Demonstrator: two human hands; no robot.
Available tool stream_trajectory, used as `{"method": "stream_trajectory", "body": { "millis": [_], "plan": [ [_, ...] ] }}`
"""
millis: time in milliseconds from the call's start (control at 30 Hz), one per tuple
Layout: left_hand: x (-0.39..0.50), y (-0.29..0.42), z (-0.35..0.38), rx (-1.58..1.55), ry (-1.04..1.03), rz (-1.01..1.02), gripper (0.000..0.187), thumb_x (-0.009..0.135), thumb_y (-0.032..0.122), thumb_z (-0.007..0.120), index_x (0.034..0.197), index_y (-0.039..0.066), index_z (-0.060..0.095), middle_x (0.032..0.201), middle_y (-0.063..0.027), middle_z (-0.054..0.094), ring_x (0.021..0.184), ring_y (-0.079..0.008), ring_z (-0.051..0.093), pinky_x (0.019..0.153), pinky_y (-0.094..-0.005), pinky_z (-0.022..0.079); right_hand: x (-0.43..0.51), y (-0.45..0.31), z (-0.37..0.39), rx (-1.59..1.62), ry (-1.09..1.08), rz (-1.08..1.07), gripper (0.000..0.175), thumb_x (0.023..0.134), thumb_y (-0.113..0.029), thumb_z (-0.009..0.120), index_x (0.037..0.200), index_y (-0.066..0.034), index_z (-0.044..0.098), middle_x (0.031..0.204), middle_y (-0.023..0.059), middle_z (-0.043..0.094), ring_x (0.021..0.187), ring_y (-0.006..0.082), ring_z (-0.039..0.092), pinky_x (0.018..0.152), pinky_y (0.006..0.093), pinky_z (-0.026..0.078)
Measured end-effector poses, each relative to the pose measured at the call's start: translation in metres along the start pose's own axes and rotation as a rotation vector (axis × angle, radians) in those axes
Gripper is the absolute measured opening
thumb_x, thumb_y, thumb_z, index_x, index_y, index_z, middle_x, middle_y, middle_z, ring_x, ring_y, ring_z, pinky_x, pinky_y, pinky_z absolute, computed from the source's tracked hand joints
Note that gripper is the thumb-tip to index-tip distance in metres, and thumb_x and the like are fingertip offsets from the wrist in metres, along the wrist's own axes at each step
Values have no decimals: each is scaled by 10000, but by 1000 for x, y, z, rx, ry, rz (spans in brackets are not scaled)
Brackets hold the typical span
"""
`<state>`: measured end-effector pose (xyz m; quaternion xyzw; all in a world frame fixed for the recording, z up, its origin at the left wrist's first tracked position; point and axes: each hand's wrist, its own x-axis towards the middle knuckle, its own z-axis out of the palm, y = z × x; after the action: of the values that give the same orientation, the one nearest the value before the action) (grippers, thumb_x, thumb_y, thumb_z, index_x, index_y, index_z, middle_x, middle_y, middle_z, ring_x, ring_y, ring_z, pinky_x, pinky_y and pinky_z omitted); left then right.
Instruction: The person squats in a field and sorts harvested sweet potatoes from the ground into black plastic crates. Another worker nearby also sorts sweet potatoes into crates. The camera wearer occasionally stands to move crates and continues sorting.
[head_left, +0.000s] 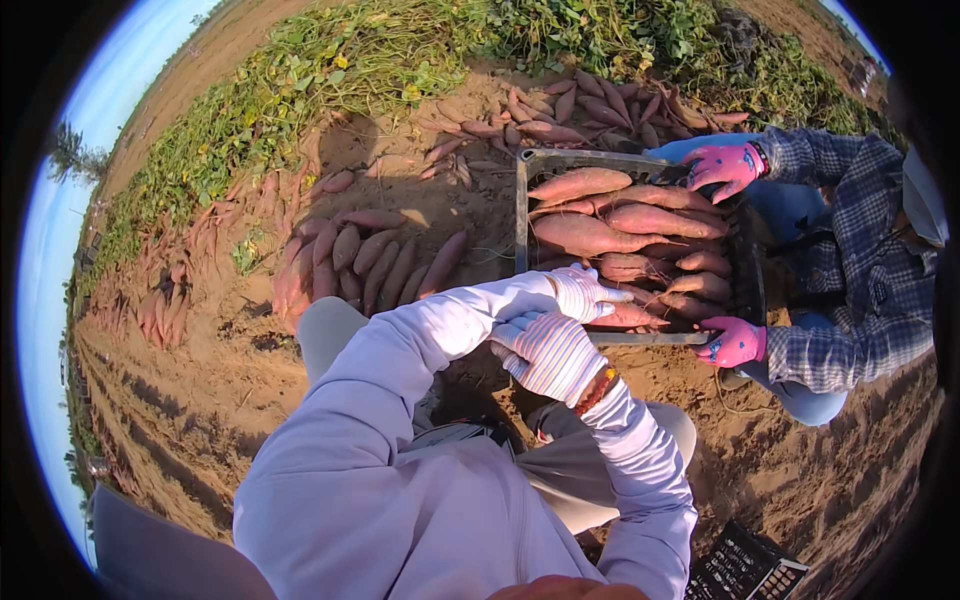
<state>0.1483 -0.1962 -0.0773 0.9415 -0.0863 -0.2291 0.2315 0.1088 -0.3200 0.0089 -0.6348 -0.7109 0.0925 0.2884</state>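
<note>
Both my hands wear striped knit gloves. My left hand (589, 293) is held over the near left corner of a black plastic crate (523, 217), its fingers extended beside the sweet potatoes (589, 234) that fill it. Nothing shows in its grasp. Across my left forearm lies my right hand (551, 355), its fingers bent onto the pale left sleeve (457, 315) near the wrist. A red beaded bracelet circles my right wrist. On the crate's far right side, a co-worker's pink-gloved hands (724, 166) touch its rim at two corners.
The co-worker (847, 247), in a plaid shirt, crouches at the right. Piled sweet potatoes (382, 262) lie on soil left of the crate, with more beyond it near cut green vines (360, 52). Another black crate (742, 562) stands at the lower right.
</note>
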Motion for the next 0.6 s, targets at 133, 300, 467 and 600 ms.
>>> {"method": "stream_trajectory", "body": {
  "millis": [133, 300, 467, 600],
  "plan": [
    [-37, -28, 29, -300, 489, 55, 409, 961, 182, 446, 1367, 229, 468, 1245, -186, 562, 1191, -361, 511, 1024, -456, 406, 2, 11, -8, 173, 392, 140, 170, 827, -43, 667, 993, -12, 689, 895, 173, 688, 823, 340, 667, 746, 391, 528],
    [-153, -68, 61, -344, 1233, -49, 326, 836, -60, 480, 1068, 65, 673, 1047, -133, 656, 995, -316, 625, 903, -374, 495, -1, 15, 17, 16, 319, 316, 185, 868, -68, 638, 1038, -8, 678, 894, 170, 690, 818, 332, 665, 741, 408, 529],
    [-239, -223, 132, -196, 1173, -1142, 317, 838, 101, 595, 1151, 86, 642, 1116, -179, 628, 1044, -366, 590, 950, -422, 474, 14, -7, 42, -44, -45, 136, 254, 827, -74, 645, 1079, -41, 659, 941, 145, 682, 844, 338, 640, 762, 414, 512],
    [-203, -246, 162, -193, 824, -926, 428, 834, 189, 622, 1254, 116, 594, 1250, -173, 583, 1143, -356, 558, 981, -428, 460, 27, -2, 55, -207, -159, 219, 305, 820, -162, 641, 1105, -53, 647, 1089, 132, 651, 1004, 313, 605, 883, 423, 474]
  ]
}}
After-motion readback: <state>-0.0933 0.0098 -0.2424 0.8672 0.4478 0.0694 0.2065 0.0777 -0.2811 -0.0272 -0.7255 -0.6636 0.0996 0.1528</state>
